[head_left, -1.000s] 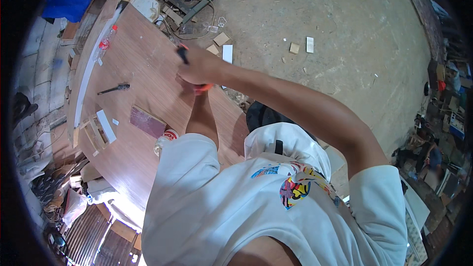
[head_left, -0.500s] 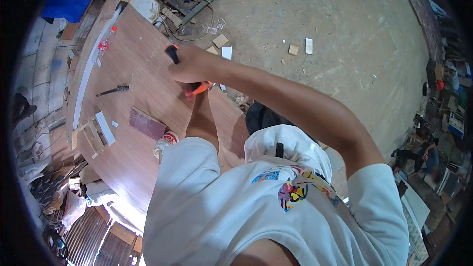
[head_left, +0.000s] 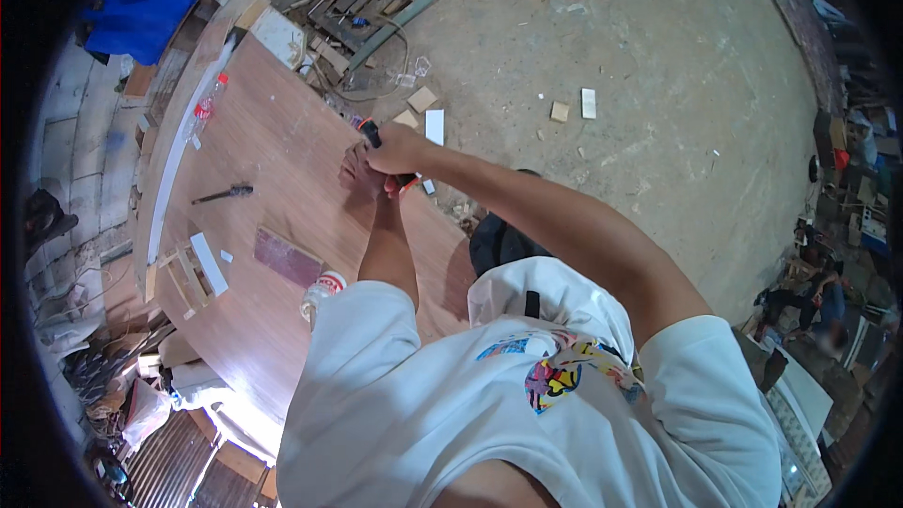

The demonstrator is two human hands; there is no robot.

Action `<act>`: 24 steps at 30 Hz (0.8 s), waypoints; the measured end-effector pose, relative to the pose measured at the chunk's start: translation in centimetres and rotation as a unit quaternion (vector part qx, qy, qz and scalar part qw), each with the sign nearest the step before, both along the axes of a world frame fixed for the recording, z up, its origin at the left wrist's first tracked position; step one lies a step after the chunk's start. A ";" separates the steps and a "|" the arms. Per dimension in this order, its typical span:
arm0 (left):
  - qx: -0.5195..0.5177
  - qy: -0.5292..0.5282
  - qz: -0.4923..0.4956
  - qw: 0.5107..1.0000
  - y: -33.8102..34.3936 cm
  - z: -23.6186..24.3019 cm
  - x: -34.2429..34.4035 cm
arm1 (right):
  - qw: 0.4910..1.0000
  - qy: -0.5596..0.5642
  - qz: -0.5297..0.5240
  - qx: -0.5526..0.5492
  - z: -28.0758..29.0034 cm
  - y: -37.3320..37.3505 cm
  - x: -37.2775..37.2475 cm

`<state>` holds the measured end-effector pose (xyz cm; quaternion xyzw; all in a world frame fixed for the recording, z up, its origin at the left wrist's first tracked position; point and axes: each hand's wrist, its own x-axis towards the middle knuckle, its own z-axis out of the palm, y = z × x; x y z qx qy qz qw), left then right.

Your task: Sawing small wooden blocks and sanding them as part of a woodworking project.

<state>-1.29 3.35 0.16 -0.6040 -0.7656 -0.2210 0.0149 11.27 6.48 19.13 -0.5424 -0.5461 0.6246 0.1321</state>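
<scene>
My right hand (head_left: 395, 146) is closed on a black-and-orange tool (head_left: 371, 132) above the far edge of the wooden tabletop (head_left: 226, 320). My left hand (head_left: 359, 169) is just under it, fingers apart and bent on the board, its palm partly hidden. Red and orange parts show by my left wrist. To the left lie a slim dark tool (head_left: 221, 196), a maroon-topped board (head_left: 287, 254) and a small wooden frame (head_left: 183, 282). A plastic bottle with red cap (head_left: 207, 103) lies near the left edge; a white container (head_left: 322, 296) is beside my left arm.
Wood offcuts (head_left: 423, 99) and a hose lie on the concrete floor (head_left: 677, 132) past the table. A blue cloth (head_left: 141, 14) is at upper left. Clutter lines both sides, and a person (head_left: 809, 306) sits low at the right.
My right hand and the tool have shifted down and back to the right since half a second ago, after moving left. My left hand's fingers now show. The view has tilted slightly.
</scene>
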 end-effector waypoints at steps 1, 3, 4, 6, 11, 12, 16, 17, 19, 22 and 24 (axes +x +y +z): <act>-0.001 -0.001 0.003 1.000 0.0 -0.1 0.1 | 0.999 -0.021 -0.018 -0.020 0.4 -0.1 -0.2; -0.001 -0.001 0.006 1.000 -0.1 -0.1 0.2 | 0.999 0.007 -0.005 0.046 2.2 -0.2 -0.3; 0.000 -0.004 0.008 1.000 -0.1 -0.1 0.1 | 0.997 0.003 0.003 0.076 3.4 -0.3 -0.2; -0.001 -0.004 0.010 1.000 -0.1 -0.3 0.1 | 0.993 0.107 -0.020 0.038 6.3 -0.1 0.1; 0.005 -0.008 0.014 1.000 0.7 -0.5 0.1 | 0.948 0.288 -0.035 -0.129 13.3 1.3 1.9; 0.002 -0.008 0.017 1.000 1.1 -0.5 0.3 | 0.956 0.261 -0.041 -0.128 14.4 1.6 2.4; 0.004 -0.010 0.014 1.000 1.3 -0.4 0.3 | 0.938 0.298 -0.046 -0.168 17.0 1.0 3.5; 0.004 -0.009 0.018 1.000 1.2 -0.4 0.3 | 0.940 0.283 -0.062 -0.181 17.3 0.9 3.7; 0.003 -0.008 0.019 1.000 0.9 -0.3 0.0 | 0.941 0.287 -0.056 -0.170 17.7 0.5 3.8; -0.002 -0.007 0.018 1.000 0.4 -0.4 -0.1 | 0.944 0.281 -0.044 -0.165 18.2 0.3 3.7; -0.003 -0.008 0.017 1.000 0.1 -0.4 -0.1 | 0.946 0.280 -0.033 -0.160 18.6 0.2 3.6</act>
